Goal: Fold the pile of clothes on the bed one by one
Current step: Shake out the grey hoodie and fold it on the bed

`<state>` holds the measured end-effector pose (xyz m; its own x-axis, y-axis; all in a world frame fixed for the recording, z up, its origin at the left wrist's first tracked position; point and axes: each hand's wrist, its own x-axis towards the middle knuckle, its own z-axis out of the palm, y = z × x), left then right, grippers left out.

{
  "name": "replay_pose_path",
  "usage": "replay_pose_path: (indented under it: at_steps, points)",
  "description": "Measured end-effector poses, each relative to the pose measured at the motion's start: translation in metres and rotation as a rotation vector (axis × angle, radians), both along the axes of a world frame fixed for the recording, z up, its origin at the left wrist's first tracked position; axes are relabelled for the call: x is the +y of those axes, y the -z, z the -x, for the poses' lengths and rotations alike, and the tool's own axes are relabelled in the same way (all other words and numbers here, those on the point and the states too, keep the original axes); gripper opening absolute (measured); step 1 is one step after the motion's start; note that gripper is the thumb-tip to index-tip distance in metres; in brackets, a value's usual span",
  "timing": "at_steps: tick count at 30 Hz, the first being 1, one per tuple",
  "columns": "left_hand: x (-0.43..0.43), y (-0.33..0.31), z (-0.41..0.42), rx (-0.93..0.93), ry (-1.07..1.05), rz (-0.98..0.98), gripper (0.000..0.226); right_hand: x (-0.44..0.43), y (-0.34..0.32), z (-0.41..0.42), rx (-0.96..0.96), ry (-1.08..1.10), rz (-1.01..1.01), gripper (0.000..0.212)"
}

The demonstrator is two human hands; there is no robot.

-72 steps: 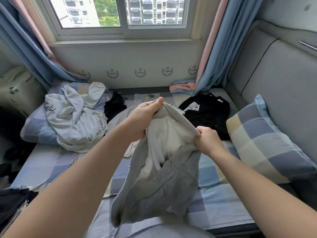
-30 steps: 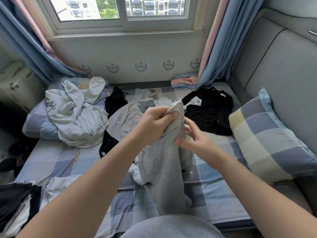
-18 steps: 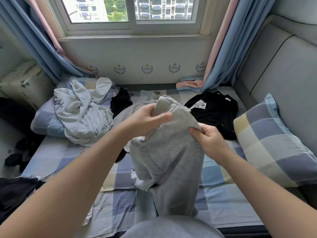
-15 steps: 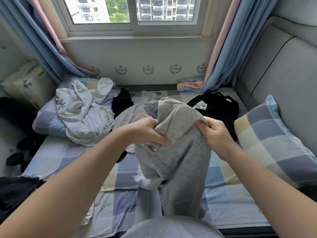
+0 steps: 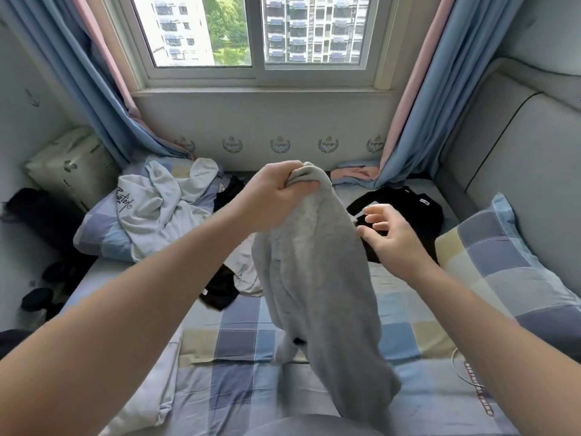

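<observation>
Early going, by look: grey garment (image 5: 317, 278) hangs mid-air below window (image 5: 251, 36), unfolded, bunched top pinched in left hand (image 5: 276, 196). Black top (image 5: 408, 209) lies flat below window's right half. Pale hoodie (image 5: 163, 212) sits crumpled below its left half, waiting. Change from half-second back: right hand (image 5: 390, 240) has let go, fingers now spread beside cloth; left hand higher.

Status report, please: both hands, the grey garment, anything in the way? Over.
Left hand grips grey garment at top; it hangs. Right hand open beside it. Nothing between them.
</observation>
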<state>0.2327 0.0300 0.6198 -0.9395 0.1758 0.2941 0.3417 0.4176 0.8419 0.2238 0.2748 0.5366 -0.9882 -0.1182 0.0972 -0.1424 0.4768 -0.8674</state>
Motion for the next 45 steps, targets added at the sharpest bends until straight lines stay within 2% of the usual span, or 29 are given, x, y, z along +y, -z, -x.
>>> replay_pose_path:
  at_steps: [2,5,7,9,11,16,18,20,21,23,25,27,29,30,32,33,36,39,41,43,45]
  points:
    - [0.000,-0.021,0.004,0.052,0.025,0.048,0.031,-0.016,-0.010,-0.008,0.042,-0.111,0.066,0.031]
    - [-0.007,-0.056,0.011,0.103,0.014,0.057,0.024,-0.049,-0.024,-0.017,-0.048,-0.303,0.157,0.052]
    - [-0.013,-0.081,0.015,0.132,0.015,0.028,0.022,-0.073,-0.028,-0.014,-0.146,-0.336,0.169,0.059]
    - [-0.018,-0.105,0.018,0.161,-0.006,0.019,0.023,-0.094,-0.028,-0.008,-0.205,-0.322,0.164,0.043]
    - [-0.025,-0.128,0.019,0.204,-0.066,0.090,0.025,-0.108,-0.034,-0.003,-0.169,-0.291,0.085,0.007]
    - [-0.076,-0.156,0.022,0.322,-0.293,0.422,0.029,-0.115,-0.061,0.015,-0.054,-0.274,0.025,0.035]
    - [-0.099,-0.151,0.022,0.270,-0.333,0.473,0.032,-0.114,-0.073,0.021,-0.021,-0.271,0.067,0.046]
    - [-0.117,-0.146,0.017,0.137,-0.310,0.424,0.034,-0.118,-0.085,0.025,-0.043,-0.262,0.178,0.054]
    - [-0.125,-0.144,0.014,0.073,-0.320,0.435,0.041,-0.122,-0.091,0.027,-0.065,-0.260,0.242,0.055]
    - [-0.140,-0.138,0.009,-0.024,-0.363,0.503,0.073,-0.133,-0.105,0.030,-0.099,-0.266,0.322,0.056]
    - [-0.150,-0.133,0.004,-0.045,-0.394,0.591,0.105,-0.149,-0.122,0.034,-0.100,-0.290,0.356,0.045]
    - [-0.155,-0.125,-0.002,-0.014,-0.357,0.712,0.117,-0.166,-0.138,0.037,-0.062,-0.321,0.338,0.044]
    - [-0.155,-0.117,-0.005,-0.044,-0.206,0.792,0.102,-0.183,-0.152,0.040,-0.019,-0.350,0.319,0.053]
    - [-0.154,-0.110,-0.006,-0.078,-0.118,0.749,0.084,-0.190,-0.158,0.043,-0.003,-0.357,0.319,0.052]
    - [-0.154,-0.095,-0.002,-0.068,-0.035,0.536,0.035,-0.200,-0.171,0.047,0.035,-0.363,0.312,0.045]
    - [-0.155,-0.090,0.001,-0.036,-0.062,0.412,0.020,-0.202,-0.177,0.049,0.052,-0.361,0.308,0.043]
    - [-0.163,-0.091,0.008,-0.007,-0.183,0.100,0.020,-0.205,-0.186,0.056,0.057,-0.343,0.323,0.038]
    - [-0.171,-0.092,0.007,-0.037,-0.065,-0.074,0.010,-0.213,-0.186,0.056,0.053,-0.355,0.311,0.037]
    - [-0.174,-0.087,0.006,-0.084,0.005,0.014,0.032,-0.222,-0.185,0.052,0.060,-0.388,0.303,0.033]
    - [-0.179,-0.081,0.006,-0.025,-0.003,0.154,0.018,-0.231,-0.183,0.049,0.068,-0.411,0.288,0.032]
    - [-0.189,-0.079,0.007,0.034,-0.008,0.175,0.034,-0.233,-0.178,0.047,0.079,-0.375,0.295,0.032]
